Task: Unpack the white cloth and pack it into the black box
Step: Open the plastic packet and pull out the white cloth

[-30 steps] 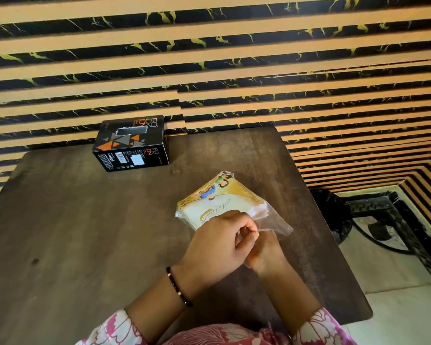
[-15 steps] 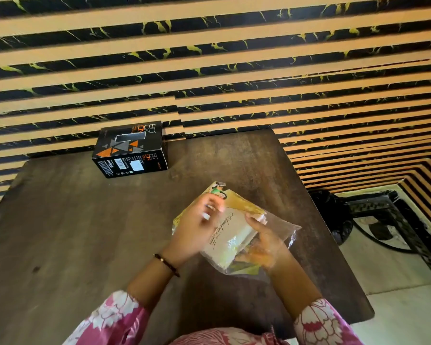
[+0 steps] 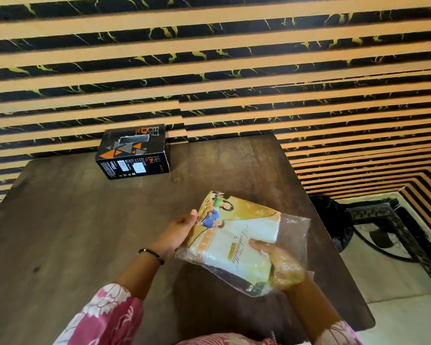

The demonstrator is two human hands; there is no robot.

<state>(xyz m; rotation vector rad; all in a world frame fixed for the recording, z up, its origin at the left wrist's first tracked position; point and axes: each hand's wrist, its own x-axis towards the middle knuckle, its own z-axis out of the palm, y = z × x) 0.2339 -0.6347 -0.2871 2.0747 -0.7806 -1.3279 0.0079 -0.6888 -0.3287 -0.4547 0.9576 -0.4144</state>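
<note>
Both hands, left hand (image 3: 178, 234) & right hand (image 3: 280, 263), grip cloth packet (image 3: 237, 241); black box (image 3: 133, 151) apart.

Right hand (image 3: 281, 265) mostly veiled by the clear plastic bag (image 3: 291, 235), only blurred fingers showing through at lower right of centre. White cloth (image 3: 246, 247) partly masked by the printed card (image 3: 234, 215); script lettering on it too small to read. Left hand (image 3: 178, 232) palm concealed behind the packet's left edge. Labels on the black box (image 3: 135, 153), upper left of centre, illegible. Sleeves (image 3: 105, 317) cut off by the bottom edge. Dark furniture (image 3: 373, 220) at right partly hidden by the table (image 3: 72, 232).
</note>
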